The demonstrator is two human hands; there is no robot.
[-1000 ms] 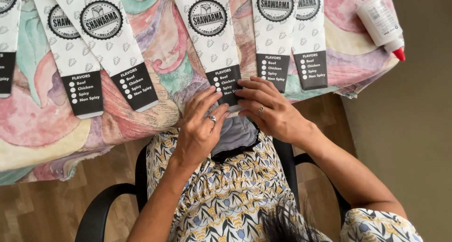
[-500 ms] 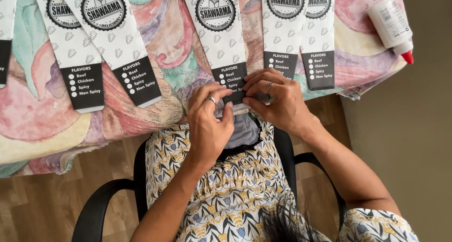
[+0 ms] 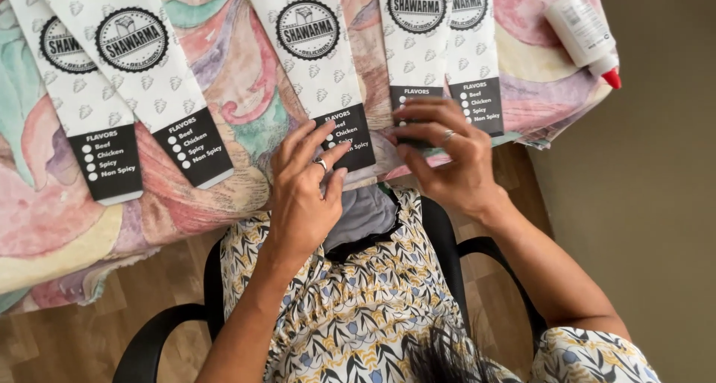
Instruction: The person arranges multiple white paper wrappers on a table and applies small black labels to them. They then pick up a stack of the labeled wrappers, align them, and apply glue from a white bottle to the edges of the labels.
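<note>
At the near edge of the pastel patterned cloth (image 3: 224,62), the left hand's fingers (image 3: 309,140) lay spread and loose, gripping nothing, their tips resting on the black end of the middle paper sleeve (image 3: 317,62). A ring sat on one finger of the left hand (image 3: 302,196). The right hand (image 3: 447,155) was likewise open, fingers flat across the black end of the next sleeve (image 3: 418,32), to the right of the middle one.

The middle paper sleeve was long and narrow, white with a round dark emblem. Its long axis ran away from the person, leaning slightly left at the far end, and its black end pointed toward the person.

Just right of the next sleeve lay a fifth sleeve (image 3: 473,55), partly tucked beneath it. Two more sleeves (image 3: 142,77) lay well left of the middle one, tilted more strongly. A white glue bottle (image 3: 582,29) with a red tip lay far right, at the cloth's corner.
</note>
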